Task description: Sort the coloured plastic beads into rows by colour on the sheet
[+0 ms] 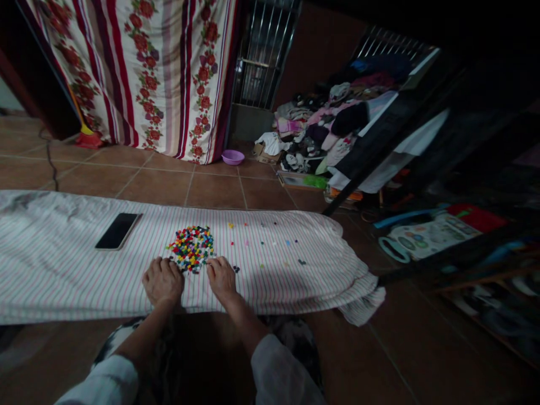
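Observation:
On the striped cloth (270,281) lies a pile of small, bright, mixed-colour pieces (192,247), too tiny to name exactly. My left hand (163,281) rests palm down by the pile's lower left edge, fingers loosely bent and nothing visible in them. At the pile's lower right edge, my right hand (221,277) has its thumb and index finger drawn together; whatever is between them is too small to make out. A few dark pieces (236,269) sit just right of that hand. Farther right, single pieces and little groups are spread in rows by colour, among them yellow pieces (230,225) and a blue piece (288,242).
A dark-screened phone (118,231) lies left of the pile. Beyond the cloth-covered surface are a floral curtain (169,79), a red broom (89,138), a purple basin (233,157) and heaped clothes (320,124). A dark post (371,163) slants up at right.

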A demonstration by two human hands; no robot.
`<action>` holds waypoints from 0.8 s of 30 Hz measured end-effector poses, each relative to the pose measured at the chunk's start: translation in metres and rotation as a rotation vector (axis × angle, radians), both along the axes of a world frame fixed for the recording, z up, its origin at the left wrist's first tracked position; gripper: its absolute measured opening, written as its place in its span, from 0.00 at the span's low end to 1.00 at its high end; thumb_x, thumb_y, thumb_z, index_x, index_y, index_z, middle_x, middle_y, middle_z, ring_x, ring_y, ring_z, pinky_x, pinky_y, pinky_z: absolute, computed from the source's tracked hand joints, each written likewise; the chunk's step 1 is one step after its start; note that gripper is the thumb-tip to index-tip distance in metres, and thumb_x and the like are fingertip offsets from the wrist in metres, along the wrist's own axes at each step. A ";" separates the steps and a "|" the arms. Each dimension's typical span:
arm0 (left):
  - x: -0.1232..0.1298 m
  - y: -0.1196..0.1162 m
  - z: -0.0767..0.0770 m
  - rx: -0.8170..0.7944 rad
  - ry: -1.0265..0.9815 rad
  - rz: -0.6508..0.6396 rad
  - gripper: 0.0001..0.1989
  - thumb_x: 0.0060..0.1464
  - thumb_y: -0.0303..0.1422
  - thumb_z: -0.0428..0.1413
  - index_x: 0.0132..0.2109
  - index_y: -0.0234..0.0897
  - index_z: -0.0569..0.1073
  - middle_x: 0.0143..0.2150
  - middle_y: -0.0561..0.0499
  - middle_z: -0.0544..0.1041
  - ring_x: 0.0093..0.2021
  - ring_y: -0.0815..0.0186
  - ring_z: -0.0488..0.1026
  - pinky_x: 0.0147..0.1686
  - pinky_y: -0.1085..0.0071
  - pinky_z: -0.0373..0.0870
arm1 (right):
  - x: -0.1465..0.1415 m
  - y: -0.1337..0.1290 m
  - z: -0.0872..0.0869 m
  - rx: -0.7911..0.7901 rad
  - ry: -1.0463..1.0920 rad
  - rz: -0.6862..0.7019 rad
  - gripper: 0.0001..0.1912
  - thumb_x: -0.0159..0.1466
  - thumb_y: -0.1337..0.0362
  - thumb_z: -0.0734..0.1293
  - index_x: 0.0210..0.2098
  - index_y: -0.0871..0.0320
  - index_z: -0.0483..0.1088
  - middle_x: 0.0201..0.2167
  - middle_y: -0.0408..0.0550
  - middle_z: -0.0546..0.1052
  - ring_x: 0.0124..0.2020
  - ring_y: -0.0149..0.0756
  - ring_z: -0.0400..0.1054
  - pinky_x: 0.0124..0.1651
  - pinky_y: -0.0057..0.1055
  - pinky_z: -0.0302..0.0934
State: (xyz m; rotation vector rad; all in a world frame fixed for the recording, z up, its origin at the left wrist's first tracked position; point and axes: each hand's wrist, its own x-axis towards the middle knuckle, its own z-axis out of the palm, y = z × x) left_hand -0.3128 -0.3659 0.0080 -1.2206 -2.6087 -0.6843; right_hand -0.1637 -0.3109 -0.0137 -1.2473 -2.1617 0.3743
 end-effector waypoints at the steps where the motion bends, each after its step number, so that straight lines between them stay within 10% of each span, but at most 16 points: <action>1: 0.000 0.000 0.001 0.001 -0.012 0.008 0.18 0.60 0.35 0.40 0.45 0.31 0.70 0.52 0.40 0.71 0.51 0.56 0.66 0.50 0.60 0.56 | 0.001 0.000 0.001 -0.007 0.019 0.006 0.10 0.66 0.65 0.59 0.42 0.54 0.71 0.38 0.47 0.74 0.42 0.35 0.67 0.47 0.30 0.60; 24: -0.026 0.001 0.006 -0.211 0.002 -0.079 0.13 0.54 0.31 0.45 0.40 0.35 0.72 0.39 0.40 0.72 0.41 0.55 0.66 0.39 0.62 0.60 | 0.003 0.002 -0.004 -0.090 0.220 -0.080 0.09 0.65 0.64 0.58 0.39 0.54 0.70 0.35 0.46 0.77 0.38 0.35 0.70 0.44 0.29 0.61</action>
